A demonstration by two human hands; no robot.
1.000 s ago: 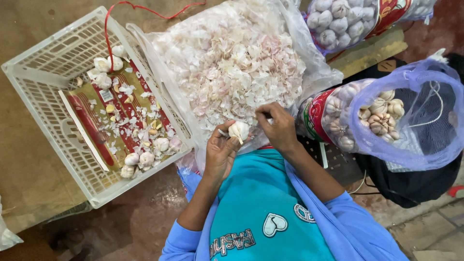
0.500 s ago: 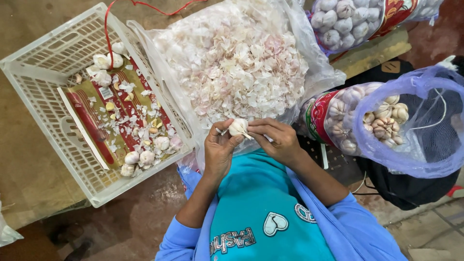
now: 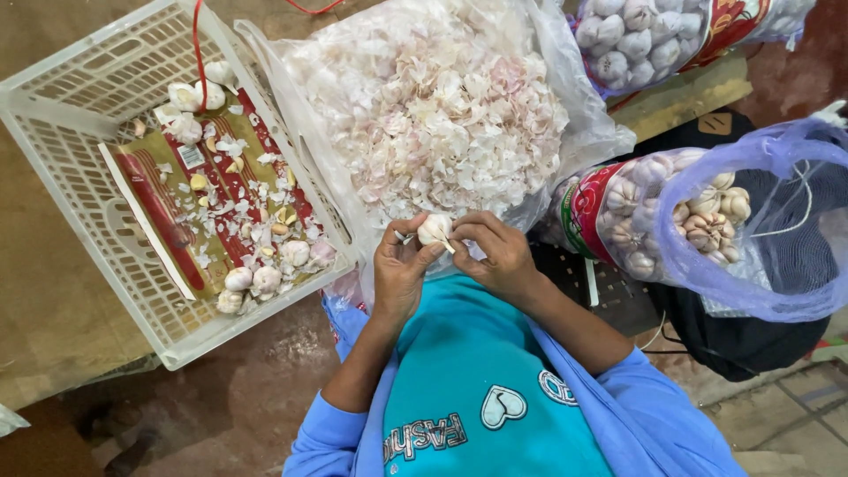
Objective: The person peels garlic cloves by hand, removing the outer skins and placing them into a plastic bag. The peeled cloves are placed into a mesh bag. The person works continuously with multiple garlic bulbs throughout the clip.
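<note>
While the left hand [image 3: 399,265] cups a garlic bulb [image 3: 435,230] from below, the right hand [image 3: 496,252] pinches it from the other side, so both hands are closed on it just above the person's teal shirt [image 3: 486,389]. Right behind the bulb lies a clear bag of garlic skins [image 3: 433,106]. To the left stands a white plastic basket [image 3: 79,212] with bulbs and cloves inside; to the right, a purple mesh bag of garlic [image 3: 707,221].
</note>
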